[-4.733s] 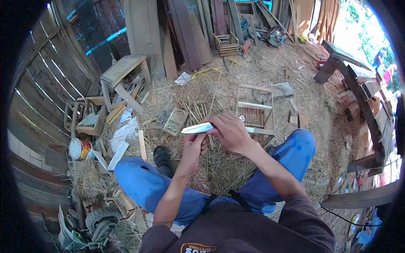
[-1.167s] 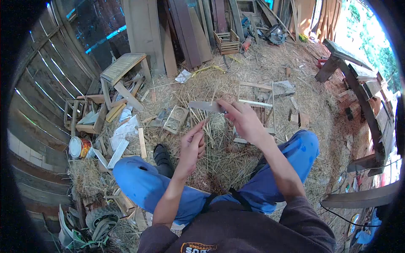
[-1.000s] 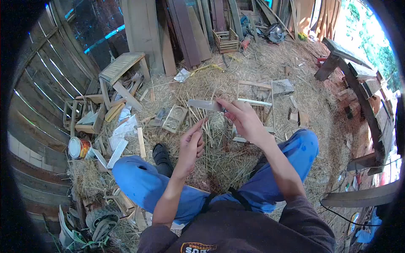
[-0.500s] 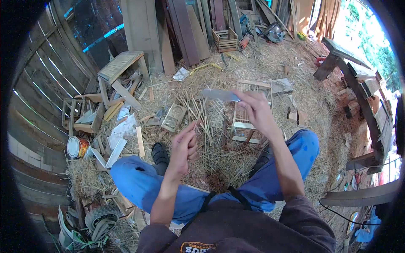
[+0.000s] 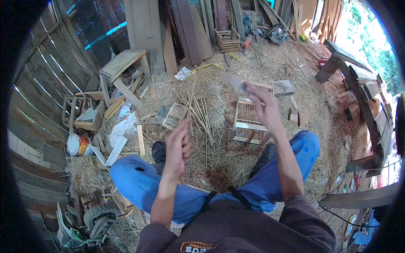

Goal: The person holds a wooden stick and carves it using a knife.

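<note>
My right hand (image 5: 262, 105) is closed around the handle end of a knife (image 5: 233, 81), whose wide, pale blade points up and left and is blurred. My left hand (image 5: 178, 145) is closed with the fingertips pinched; a thin wooden stick (image 5: 192, 99) seems to rise from them, faint against the straw. Several thin sticks (image 5: 203, 118) lie loosely on the ground between the hands. Below my right hand lies a slatted wooden frame with thin bars (image 5: 245, 113). A small wooden panel with a round cutout (image 5: 175, 116) rests beyond my left hand.
A small wooden bench (image 5: 122, 63) and a paint can (image 5: 77, 144) are on the left. Boards (image 5: 185, 29) lean at the back beside a slatted crate (image 5: 228, 40) and a circular saw (image 5: 276, 33). A heavy timber bench (image 5: 358, 88) stands right. Straw and shavings cover the ground.
My right hand has moved slightly right, and the knife blade has tilted upward from nearly level. My left hand has shifted slightly left, and the stick above it now shows more upright.
</note>
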The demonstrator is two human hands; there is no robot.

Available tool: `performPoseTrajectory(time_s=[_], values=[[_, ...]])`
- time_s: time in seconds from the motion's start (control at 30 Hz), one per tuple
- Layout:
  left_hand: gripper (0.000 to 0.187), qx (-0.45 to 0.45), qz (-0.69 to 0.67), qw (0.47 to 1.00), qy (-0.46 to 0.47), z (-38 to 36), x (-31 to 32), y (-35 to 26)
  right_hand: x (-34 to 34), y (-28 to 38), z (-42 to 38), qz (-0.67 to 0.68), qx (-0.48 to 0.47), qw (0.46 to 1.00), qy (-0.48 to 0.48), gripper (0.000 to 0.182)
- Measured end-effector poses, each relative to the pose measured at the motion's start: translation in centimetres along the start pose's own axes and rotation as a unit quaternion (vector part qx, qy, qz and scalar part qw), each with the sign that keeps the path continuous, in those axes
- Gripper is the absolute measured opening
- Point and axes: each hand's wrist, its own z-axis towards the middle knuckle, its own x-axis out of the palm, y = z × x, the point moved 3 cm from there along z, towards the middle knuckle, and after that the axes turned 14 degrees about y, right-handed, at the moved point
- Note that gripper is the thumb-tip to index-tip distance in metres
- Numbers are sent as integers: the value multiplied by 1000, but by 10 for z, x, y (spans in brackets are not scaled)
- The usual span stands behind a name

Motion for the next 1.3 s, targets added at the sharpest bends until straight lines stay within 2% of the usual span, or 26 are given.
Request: performPoseTrajectory(time_s=[0.03,0.13,0.23,0.43,0.53,0.63,0.73,0.83,0.93,1.03,1.13,1.23,1.3], values=[[38,7,-14,1000,-14,0,-6,-1,-4,-2,1,41,14,999,-23,41],[34,30,-11,999,-25,0,-10,0,2,10,-8,-7,2,1000,15,40],[29,50,-2,999,-8,9,-3,11,30,41,-14,-54,-79,990,105,44],[17,57,-50,997,3,25,12,24,55,56,-17,27,-115,981,151,51],[12,61,-54,997,14,27,16,22,56,56,-16,90,-79,985,123,57],[9,62,-54,996,25,29,14,24,53,60,-16,111,-16,987,118,70],[8,69,-66,995,2,31,9,31,57,57,-17,69,-80,991,82,75],[6,76,-46,996,18,29,8,34,56,56,-19,62,-84,989,102,68],[7,79,-22,997,-10,25,10,33,56,57,-19,21,-73,990,120,63],[7,61,-7,998,5,25,11,30,59,52,-18,41,-101,988,105,51],[10,43,-11,999,32,22,16,21,61,51,-20,114,-2,980,161,38],[13,64,-11,998,6,23,19,21,62,51,-19,117,-3,981,152,28],[13,70,-24,997,5,23,19,19,60,51,-18,144,36,974,173,25]])
